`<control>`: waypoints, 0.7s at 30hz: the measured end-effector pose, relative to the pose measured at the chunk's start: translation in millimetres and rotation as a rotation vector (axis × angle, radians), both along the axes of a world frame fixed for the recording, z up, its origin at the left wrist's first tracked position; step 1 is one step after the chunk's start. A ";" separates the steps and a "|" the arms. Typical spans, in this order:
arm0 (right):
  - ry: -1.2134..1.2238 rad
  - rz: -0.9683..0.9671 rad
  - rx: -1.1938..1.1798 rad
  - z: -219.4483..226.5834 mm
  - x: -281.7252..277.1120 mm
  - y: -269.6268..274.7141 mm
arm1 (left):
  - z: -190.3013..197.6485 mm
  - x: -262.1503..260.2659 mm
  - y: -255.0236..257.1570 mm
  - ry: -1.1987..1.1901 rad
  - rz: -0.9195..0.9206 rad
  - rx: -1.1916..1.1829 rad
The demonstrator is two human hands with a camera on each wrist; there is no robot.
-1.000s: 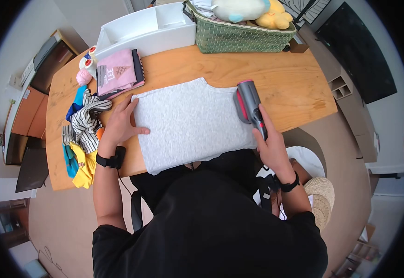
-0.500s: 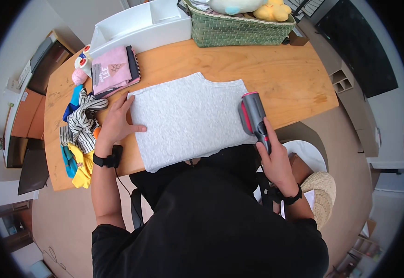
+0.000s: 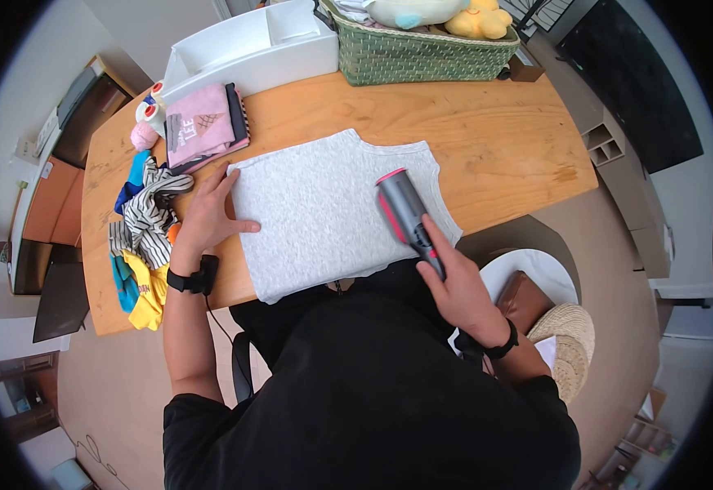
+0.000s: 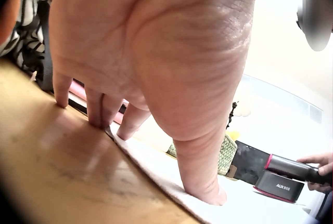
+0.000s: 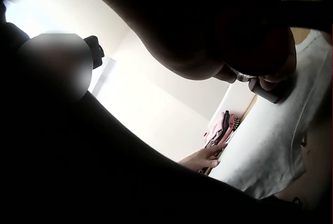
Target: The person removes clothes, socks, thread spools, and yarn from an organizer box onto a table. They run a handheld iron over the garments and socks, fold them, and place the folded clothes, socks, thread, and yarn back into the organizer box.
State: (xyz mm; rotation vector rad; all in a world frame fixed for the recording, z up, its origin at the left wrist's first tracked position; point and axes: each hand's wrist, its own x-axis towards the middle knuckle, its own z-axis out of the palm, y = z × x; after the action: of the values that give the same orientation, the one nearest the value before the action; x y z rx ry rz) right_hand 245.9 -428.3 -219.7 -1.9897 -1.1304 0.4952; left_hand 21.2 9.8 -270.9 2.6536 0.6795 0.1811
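Note:
A light grey garment (image 3: 324,212), folded in half, lies flat on the wooden table in front of me. My left hand (image 3: 206,219) rests at its left edge with fingers spread. In the left wrist view the thumb (image 4: 203,185) presses on the cloth, while other fingertips touch the table and the garment's edge. My right hand (image 3: 458,290) grips the handle of a grey and pink handheld garment steamer (image 3: 404,204). The steamer's head lies over the right part of the garment; its flat pink-edged side shows in the left wrist view.
Left of the garment lie crumpled striped, blue and yellow clothes (image 3: 150,220). Behind them are a folded pink stack (image 3: 199,126), a pink ball (image 3: 144,135) and white bottles. A white divided box (image 3: 250,69) and a green woven basket (image 3: 426,57) with plush toys stand along the back.
The steamer first slid toward me along the garment's right edge, then moved left onto the cloth with my right hand. My left hand has kept its place at the left edge.

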 end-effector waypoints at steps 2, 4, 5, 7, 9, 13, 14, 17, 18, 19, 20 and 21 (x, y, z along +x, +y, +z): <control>0.005 0.023 -0.028 -0.5 -6.0 4.0 | -0.3 0.3 0.7 -0.004 -0.001 0.004; 0.019 0.041 -0.020 -0.8 -7.8 5.5 | 0.2 0.3 0.1 -0.003 0.000 0.001; 0.019 0.041 -0.019 -0.7 -5.6 5.0 | 0.2 0.0 0.2 -0.003 0.000 0.002; 0.026 -0.024 -0.045 0.2 4.1 0.3 | -0.9 0.3 -0.2 -0.005 0.004 -0.001; -0.031 -0.071 -0.023 -3.4 13.8 -6.0 | -0.9 0.6 -0.4 -0.008 0.001 -0.001; -0.044 -0.222 -0.061 0.3 35.2 -18.9 | -2.2 -0.9 0.3 -0.019 -0.004 0.000; -0.007 -0.284 -0.087 1.4 40.6 -21.4 | -1.8 -0.9 -0.3 -0.020 -0.002 -0.001; 0.023 -0.356 -0.074 -7.6 61.4 -23.0 | -0.2 -0.2 -1.7 -0.016 0.003 -0.006; 0.126 -0.394 -0.049 -10.1 69.5 -23.6 | -0.7 -0.3 -1.4 -0.021 -0.002 -0.006; 0.271 -0.394 0.105 -27.8 82.1 -26.9 | -0.9 -0.3 -0.6 -0.028 -0.007 -0.004; 0.273 -0.392 0.108 -33.3 93.6 -27.8 | -1.1 -0.5 -0.3 -0.027 -0.005 0.000; 0.418 -0.375 0.207 -36.5 104.9 -27.2 | -1.3 -0.8 -0.4 -0.031 -0.008 -0.005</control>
State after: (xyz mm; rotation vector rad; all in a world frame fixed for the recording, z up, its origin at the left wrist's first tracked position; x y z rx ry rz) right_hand 350.7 -455.6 -256.2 -1.7543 -0.5139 0.5378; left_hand 20.4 9.4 -272.2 2.6430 0.6578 0.2178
